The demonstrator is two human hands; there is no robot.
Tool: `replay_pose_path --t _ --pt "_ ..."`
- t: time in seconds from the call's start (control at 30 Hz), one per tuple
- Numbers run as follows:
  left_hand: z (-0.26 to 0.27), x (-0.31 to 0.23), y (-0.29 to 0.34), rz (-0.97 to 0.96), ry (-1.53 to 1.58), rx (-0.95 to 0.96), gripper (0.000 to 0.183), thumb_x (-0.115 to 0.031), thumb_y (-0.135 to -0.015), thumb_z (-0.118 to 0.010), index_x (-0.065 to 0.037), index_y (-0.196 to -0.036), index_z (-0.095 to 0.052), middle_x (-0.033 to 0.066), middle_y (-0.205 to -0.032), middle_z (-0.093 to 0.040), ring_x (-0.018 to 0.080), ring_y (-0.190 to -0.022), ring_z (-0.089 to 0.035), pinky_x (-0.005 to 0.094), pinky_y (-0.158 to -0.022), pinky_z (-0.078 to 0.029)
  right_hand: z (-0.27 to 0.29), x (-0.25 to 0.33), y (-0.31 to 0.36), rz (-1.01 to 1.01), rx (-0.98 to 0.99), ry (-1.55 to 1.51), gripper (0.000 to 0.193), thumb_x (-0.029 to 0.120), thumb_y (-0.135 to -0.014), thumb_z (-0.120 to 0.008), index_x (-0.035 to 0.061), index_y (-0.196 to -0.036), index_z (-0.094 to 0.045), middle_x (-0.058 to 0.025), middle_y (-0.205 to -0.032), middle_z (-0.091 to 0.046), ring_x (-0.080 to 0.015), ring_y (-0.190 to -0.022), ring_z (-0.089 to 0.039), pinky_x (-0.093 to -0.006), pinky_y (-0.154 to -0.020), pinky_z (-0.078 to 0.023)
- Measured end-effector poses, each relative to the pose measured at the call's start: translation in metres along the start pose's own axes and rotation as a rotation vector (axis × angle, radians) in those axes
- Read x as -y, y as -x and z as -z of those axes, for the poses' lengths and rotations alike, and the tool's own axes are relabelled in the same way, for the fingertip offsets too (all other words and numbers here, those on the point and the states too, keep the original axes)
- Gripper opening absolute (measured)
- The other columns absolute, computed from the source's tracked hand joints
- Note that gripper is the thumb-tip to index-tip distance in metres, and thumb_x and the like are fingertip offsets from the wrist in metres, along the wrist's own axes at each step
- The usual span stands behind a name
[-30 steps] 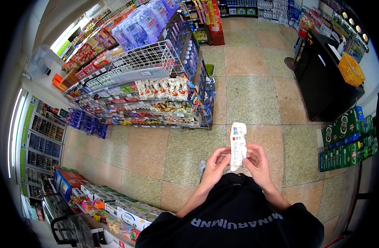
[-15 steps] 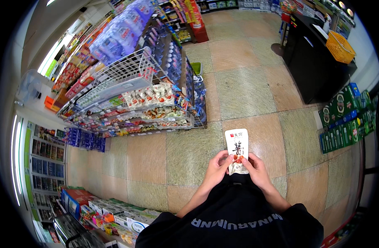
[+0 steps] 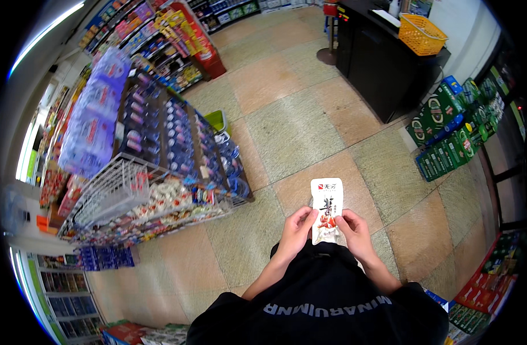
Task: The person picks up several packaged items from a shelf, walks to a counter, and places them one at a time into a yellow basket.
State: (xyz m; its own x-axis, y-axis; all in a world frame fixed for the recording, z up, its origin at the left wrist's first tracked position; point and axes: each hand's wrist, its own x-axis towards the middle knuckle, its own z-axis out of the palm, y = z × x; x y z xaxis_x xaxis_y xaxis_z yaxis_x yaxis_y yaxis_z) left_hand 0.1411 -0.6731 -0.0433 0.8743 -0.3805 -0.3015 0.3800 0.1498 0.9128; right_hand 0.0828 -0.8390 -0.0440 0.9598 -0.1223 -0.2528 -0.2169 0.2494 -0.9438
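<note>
A small white snack pouch (image 3: 327, 201) with dark lettering and a red-brown food picture stands upright in front of my body, its printed face toward me. My left hand (image 3: 298, 226) pinches its left edge, the thumb lying along the front. On the opposite edge, my right hand (image 3: 354, 227) grips it the same way, thumb on the front near the picture. Fingers of both hands curl behind the pouch, where they are partly hidden. Its lower end hangs just above my dark shirt (image 3: 327, 299).
Left stands a shelf unit with bottled drinks (image 3: 177, 132), purple-wrapped packs (image 3: 97, 115) and a white wire rack (image 3: 131, 184) of snacks. A black counter (image 3: 384, 63) bears a yellow basket (image 3: 422, 34). Green cartons (image 3: 447, 149) are stacked at right. Tiled floor (image 3: 298, 129) stretches ahead.
My view has turned to the right: the shelf unit, counter and green cartons have shifted left in the picture. Both hands keep hold of the pouch in nearly the same place.
</note>
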Motion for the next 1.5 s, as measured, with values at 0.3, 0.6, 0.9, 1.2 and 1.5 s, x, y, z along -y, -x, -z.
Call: replay_pose_path --t 0.3,0.6,0.9,1.2,1.5 --pt "-0.028 -0.056 -0.143 0.011 0.035 0.187 0.023 -0.021 -0.1 -0.055 0.0 -0.092 -0.061 0.0003 -0.082 -0.062 0.003 -0.071 -0.055 0.0191 -0.06 -0.044 0.028 0.067 -0.097 0.103 -0.175 0.034 0.018 0.009 -0.097 -0.056 -0.005 -0.106 -0.063 -0.0021 -0.091 -0.065 -0.0054 -0.081 -0.058 -0.0206 -0.071 -0.047" --pt "-0.08 -0.07 -0.243 0.018 -0.001 0.356 0.021 -0.019 -0.099 -0.056 -0.001 -0.088 -0.06 -0.0002 -0.08 -0.062 0.0026 -0.072 -0.055 0.0197 -0.063 -0.044 0.07 0.094 -0.153 0.131 -0.444 0.11 0.017 0.01 -0.096 -0.059 -0.005 -0.102 -0.065 -0.0032 -0.088 -0.065 -0.0051 -0.078 -0.057 -0.0209 -0.067 -0.046" --pt "-0.144 -0.062 -0.353 0.101 -0.113 0.573 0.02 -0.021 -0.098 -0.058 -0.003 -0.105 -0.06 0.0002 -0.089 -0.063 0.0027 -0.076 -0.056 0.0186 -0.062 -0.045 0.152 0.107 -0.224 0.214 -0.613 -0.177 0.013 0.007 -0.096 -0.059 -0.0034 -0.103 -0.062 -0.0036 -0.093 -0.066 -0.0072 -0.084 -0.06 -0.0216 -0.072 -0.048" --pt "-0.258 -0.098 -0.475 0.038 -0.158 0.582 0.021 -0.018 -0.097 -0.06 0.0 -0.109 -0.06 0.0038 -0.095 -0.066 0.0058 -0.079 -0.06 0.0207 -0.063 -0.048 0.283 0.181 -0.324 0.363 -0.578 -0.183 0.021 0.004 -0.095 -0.056 -0.0035 -0.114 -0.052 -0.0081 -0.1 -0.065 -0.01 -0.083 -0.062 -0.0248 -0.069 -0.051" --pt "-0.351 -0.102 -0.563 0.013 -0.081 0.517 0.023 -0.016 -0.098 -0.057 0.002 -0.112 -0.059 0.0069 -0.097 -0.066 0.0095 -0.084 -0.063 0.0233 -0.066 -0.052 0.383 0.223 -0.389 0.346 -0.571 -0.192 0.02 0.0 -0.094 -0.057 -0.0032 -0.113 -0.052 -0.0094 -0.101 -0.065 -0.0117 -0.086 -0.063 -0.0257 -0.074 -0.052"
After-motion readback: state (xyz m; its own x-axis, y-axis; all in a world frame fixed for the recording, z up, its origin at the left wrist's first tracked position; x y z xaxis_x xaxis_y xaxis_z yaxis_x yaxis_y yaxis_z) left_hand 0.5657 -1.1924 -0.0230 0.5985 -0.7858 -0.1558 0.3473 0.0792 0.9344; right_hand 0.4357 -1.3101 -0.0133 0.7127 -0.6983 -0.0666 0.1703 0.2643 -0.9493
